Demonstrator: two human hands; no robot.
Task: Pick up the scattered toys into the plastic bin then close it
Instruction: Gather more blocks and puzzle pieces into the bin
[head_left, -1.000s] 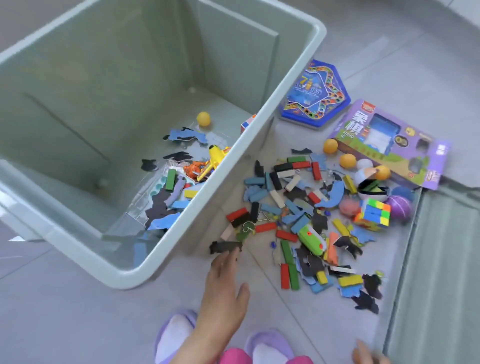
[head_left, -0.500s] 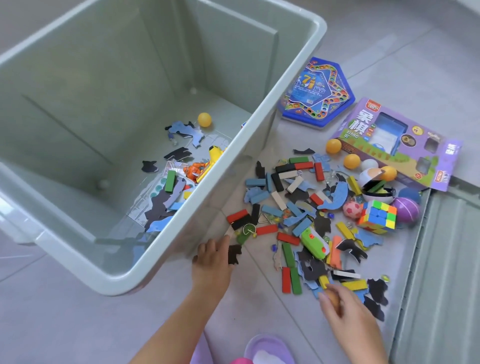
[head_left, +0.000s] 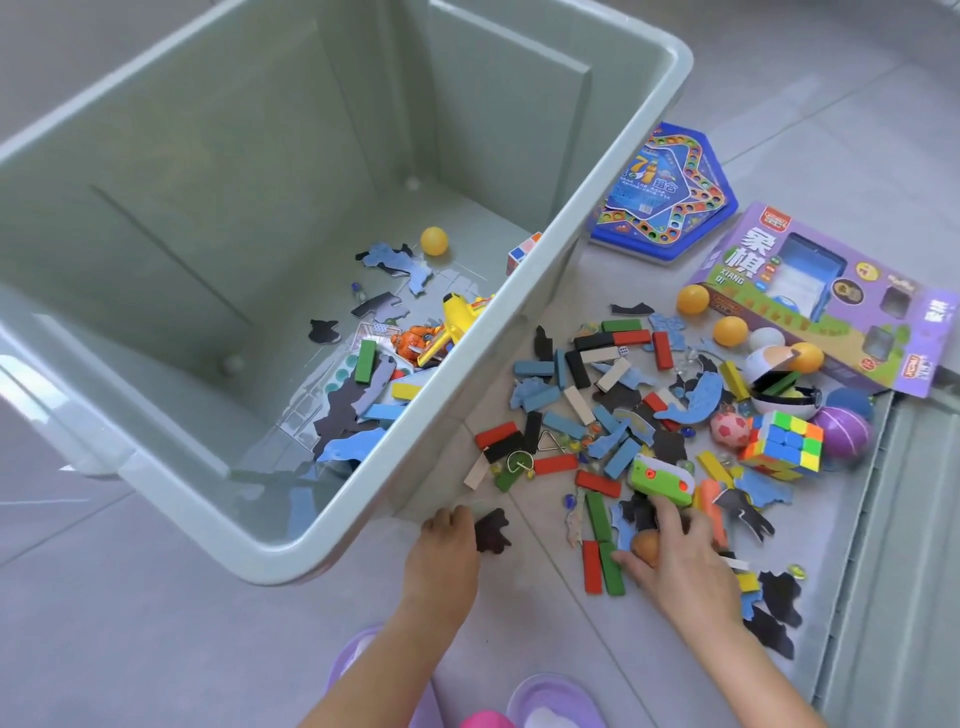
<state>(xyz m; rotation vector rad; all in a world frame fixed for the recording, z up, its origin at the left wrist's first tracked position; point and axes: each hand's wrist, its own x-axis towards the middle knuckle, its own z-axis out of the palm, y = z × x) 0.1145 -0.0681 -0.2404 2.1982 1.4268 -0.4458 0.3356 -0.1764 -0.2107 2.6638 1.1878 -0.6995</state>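
Right hand (head_left: 675, 558) has slid deeper into the toys (head_left: 628, 423) right of the plastic bin (head_left: 208, 218), orange ball (head_left: 645, 545) tucked under thumb so fingers (head_left: 667, 512) can scoop more. Left hand (head_left: 447, 540) curls at a black piece (head_left: 492, 530) by the bin's corner; we can't tell if it's gripped.

The floor (head_left: 130, 649) is laid in large matte grey tiles, and thin darker grout lines (head_left: 65, 531) cross it on the slant. Soft, even daylight falls over it and leaves only faint shadows. Toward the far right corner the tiles look paler, and a small white glint (head_left: 67, 467) shows near the left edge
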